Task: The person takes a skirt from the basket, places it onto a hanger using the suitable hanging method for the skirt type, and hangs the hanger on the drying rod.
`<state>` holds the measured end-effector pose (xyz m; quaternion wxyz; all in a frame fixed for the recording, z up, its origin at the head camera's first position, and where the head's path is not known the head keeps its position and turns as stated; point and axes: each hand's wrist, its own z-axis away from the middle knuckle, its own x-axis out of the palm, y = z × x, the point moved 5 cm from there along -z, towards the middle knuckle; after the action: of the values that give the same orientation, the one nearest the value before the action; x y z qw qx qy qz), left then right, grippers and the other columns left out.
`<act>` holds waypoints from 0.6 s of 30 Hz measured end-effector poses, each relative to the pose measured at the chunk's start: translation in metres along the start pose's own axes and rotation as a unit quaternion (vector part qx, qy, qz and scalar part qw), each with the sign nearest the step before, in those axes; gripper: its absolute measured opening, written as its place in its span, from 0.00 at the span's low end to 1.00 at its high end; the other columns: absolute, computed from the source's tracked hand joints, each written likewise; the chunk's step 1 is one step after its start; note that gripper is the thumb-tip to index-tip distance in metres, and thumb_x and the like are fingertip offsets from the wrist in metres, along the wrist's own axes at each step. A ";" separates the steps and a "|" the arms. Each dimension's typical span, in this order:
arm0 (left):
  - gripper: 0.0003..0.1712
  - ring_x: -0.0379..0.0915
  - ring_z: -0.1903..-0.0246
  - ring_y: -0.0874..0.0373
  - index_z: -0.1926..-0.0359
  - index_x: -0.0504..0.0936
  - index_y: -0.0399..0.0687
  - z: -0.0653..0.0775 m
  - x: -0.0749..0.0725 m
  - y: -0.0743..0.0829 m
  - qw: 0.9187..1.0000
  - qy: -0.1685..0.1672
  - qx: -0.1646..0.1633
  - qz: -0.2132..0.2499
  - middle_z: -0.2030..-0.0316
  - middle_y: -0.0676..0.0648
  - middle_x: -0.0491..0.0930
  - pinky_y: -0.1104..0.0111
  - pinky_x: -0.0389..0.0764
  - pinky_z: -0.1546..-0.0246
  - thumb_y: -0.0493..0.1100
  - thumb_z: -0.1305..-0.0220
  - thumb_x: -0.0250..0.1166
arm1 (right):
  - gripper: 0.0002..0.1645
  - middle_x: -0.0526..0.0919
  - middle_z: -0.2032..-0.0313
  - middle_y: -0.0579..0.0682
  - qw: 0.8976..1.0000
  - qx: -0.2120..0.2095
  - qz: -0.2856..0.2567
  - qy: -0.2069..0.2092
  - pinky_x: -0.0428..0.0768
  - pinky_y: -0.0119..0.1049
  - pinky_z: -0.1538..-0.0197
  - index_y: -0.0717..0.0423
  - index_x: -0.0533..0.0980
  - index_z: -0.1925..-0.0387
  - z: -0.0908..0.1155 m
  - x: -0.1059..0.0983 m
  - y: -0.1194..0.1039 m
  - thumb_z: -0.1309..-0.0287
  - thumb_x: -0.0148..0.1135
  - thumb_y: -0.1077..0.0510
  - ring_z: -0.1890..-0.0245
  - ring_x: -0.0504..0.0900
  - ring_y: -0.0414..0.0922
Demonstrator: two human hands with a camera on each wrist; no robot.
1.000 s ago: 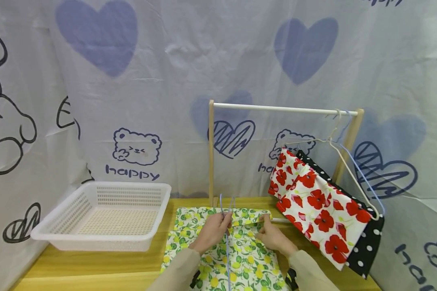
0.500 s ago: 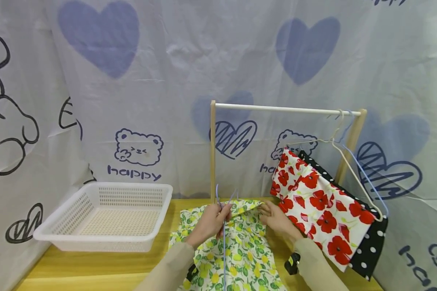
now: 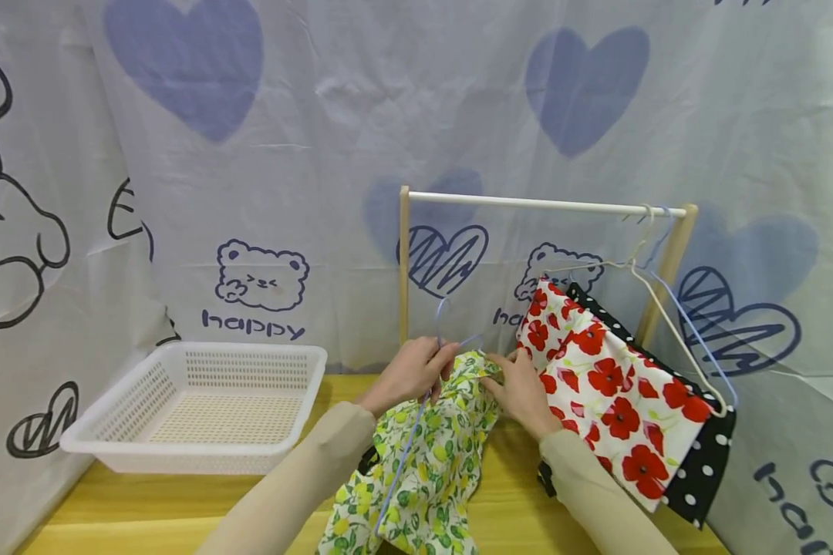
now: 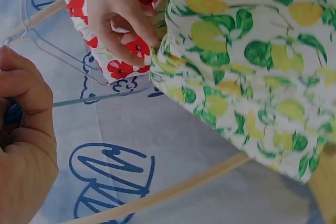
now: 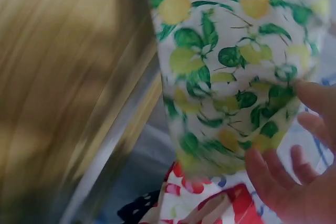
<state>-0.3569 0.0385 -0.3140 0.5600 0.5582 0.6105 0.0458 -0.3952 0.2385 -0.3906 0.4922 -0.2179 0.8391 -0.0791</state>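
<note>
In the head view my left hand (image 3: 416, 371) grips a light blue clothes hanger (image 3: 404, 456) near its neck, the hook pointing up and one long arm slanting down in front of the cloth. A white garment (image 3: 430, 462) with a yellow lemon and green leaf print hangs bunched under both hands. My right hand (image 3: 524, 395) pinches its upper right corner, beside the hanger's other arm. In the left wrist view the right hand's fingers meet the garment's (image 4: 247, 61) edge. The right wrist view shows thumb and fingers at the cloth (image 5: 231, 61); their contact is partly hidden.
A wooden rack with a white rail (image 3: 514, 202) stands behind. From its right end hang a red-flowered white garment (image 3: 618, 408) and a black polka-dot one (image 3: 701, 482) on hangers. A white plastic basket (image 3: 180, 455) sits left on the wooden table (image 3: 160, 509).
Both hands have risen, lifting the lemon-print garment's top off the table and bunching it. The hanger has come up and tilted, its lower arm swinging left.
</note>
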 end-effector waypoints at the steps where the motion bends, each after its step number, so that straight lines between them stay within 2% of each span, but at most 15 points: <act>1: 0.31 0.73 0.91 0.52 0.78 0.74 0.43 -0.002 -0.001 0.002 1.000 -0.003 -0.001 -0.001 0.86 0.46 0.73 0.59 0.74 0.91 0.55 0.22 0.43 | 0.22 0.67 0.61 0.55 1.000 -0.011 0.023 0.011 0.66 0.37 0.70 0.50 0.80 0.43 -0.001 0.001 -0.004 0.39 0.67 0.52 0.69 0.66 0.46; 5: 0.30 0.73 0.90 0.53 0.77 0.75 0.43 -0.007 -0.005 0.010 1.000 -0.001 0.000 -0.011 0.85 0.47 0.74 0.66 0.71 0.92 0.55 0.22 0.43 | 0.12 0.74 0.59 0.51 0.996 -0.046 0.067 0.046 0.72 0.39 0.74 0.48 0.84 0.53 -0.008 0.002 -0.014 0.36 0.64 0.53 0.72 0.74 0.46; 8: 0.29 0.68 0.92 0.58 0.78 0.74 0.46 -0.008 -0.006 0.012 1.000 0.010 0.004 -0.018 0.85 0.50 0.72 0.69 0.69 0.91 0.55 0.22 0.44 | 0.11 0.79 0.61 0.49 0.997 -0.042 0.052 0.044 0.75 0.41 0.72 0.50 0.84 0.58 -0.013 0.000 -0.014 0.31 0.56 0.52 0.72 0.78 0.45; 11: 0.29 0.60 0.92 0.62 0.81 0.69 0.48 -0.007 -0.006 0.011 0.999 0.028 0.012 -0.031 0.88 0.52 0.65 0.72 0.66 0.89 0.54 0.21 0.43 | 0.16 0.77 0.71 0.50 1.000 0.004 -0.010 0.026 0.71 0.39 0.74 0.53 0.76 0.69 -0.017 -0.004 -0.007 0.28 0.46 0.53 0.77 0.74 0.46; 14: 0.29 0.55 0.92 0.63 0.83 0.64 0.50 -0.005 -0.008 0.007 0.997 0.056 0.007 -0.045 0.90 0.54 0.59 0.74 0.61 0.89 0.52 0.21 0.42 | 0.20 0.67 0.81 0.50 0.994 0.079 -0.072 0.016 0.62 0.35 0.79 0.53 0.65 0.77 -0.019 -0.009 0.004 0.28 0.39 0.53 0.84 0.63 0.45; 16: 0.29 0.53 0.92 0.64 0.84 0.62 0.51 -0.003 -0.009 0.004 0.996 0.070 -0.001 -0.047 0.90 0.54 0.58 0.74 0.59 0.90 0.51 0.21 0.42 | 0.21 0.63 0.84 0.49 0.989 0.121 -0.080 0.024 0.59 0.35 0.81 0.53 0.62 0.81 -0.018 -0.012 0.011 0.30 0.38 0.52 0.86 0.59 0.45; 18: 0.29 0.54 0.92 0.64 0.84 0.63 0.51 -0.002 -0.009 0.002 0.996 0.075 -0.010 -0.042 0.90 0.55 0.58 0.75 0.59 0.90 0.51 0.21 0.42 | 0.20 0.62 0.85 0.49 0.987 0.139 -0.067 0.035 0.59 0.35 0.80 0.52 0.62 0.82 -0.018 -0.014 0.017 0.33 0.40 0.52 0.86 0.59 0.45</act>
<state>-0.3591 0.0339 -0.3067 0.5198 0.5214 0.6730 0.0701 -0.4096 0.2581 -0.3765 0.4817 -0.1999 0.8201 -0.2353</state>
